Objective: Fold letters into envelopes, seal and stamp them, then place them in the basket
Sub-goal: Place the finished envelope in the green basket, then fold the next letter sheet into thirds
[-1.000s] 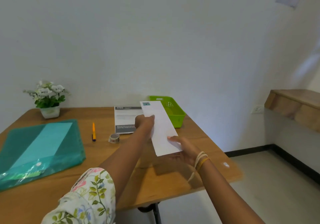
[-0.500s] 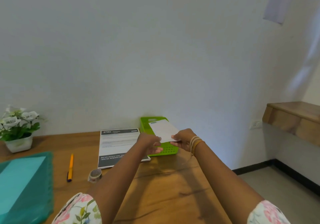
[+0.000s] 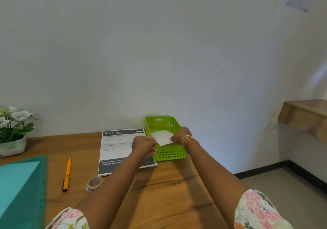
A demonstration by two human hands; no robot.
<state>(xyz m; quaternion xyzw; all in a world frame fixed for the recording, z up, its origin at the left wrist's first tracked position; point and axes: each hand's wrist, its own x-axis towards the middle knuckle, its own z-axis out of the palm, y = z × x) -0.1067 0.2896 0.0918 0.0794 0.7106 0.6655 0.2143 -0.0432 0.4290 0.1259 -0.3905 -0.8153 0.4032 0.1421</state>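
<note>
Both hands hold one white envelope (image 3: 162, 137) over the open top of the single green basket (image 3: 169, 153). The right hand (image 3: 180, 135) pinches its right edge; the left hand (image 3: 144, 144) seems to pinch the left corner, though the fingers blur there. On the table (image 3: 168, 193) lie one printed sheet (image 3: 117, 149), one orange pen (image 3: 67, 174), one tape roll (image 3: 94, 183) and one teal folder (image 3: 21, 189); one potted plant (image 3: 13, 131) stands far left.

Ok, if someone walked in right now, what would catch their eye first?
Probably the bright green basket at the table's far edge by the wall, with a white envelope held over it by the left hand and right hand. Next, the teal folder at near left.
</note>
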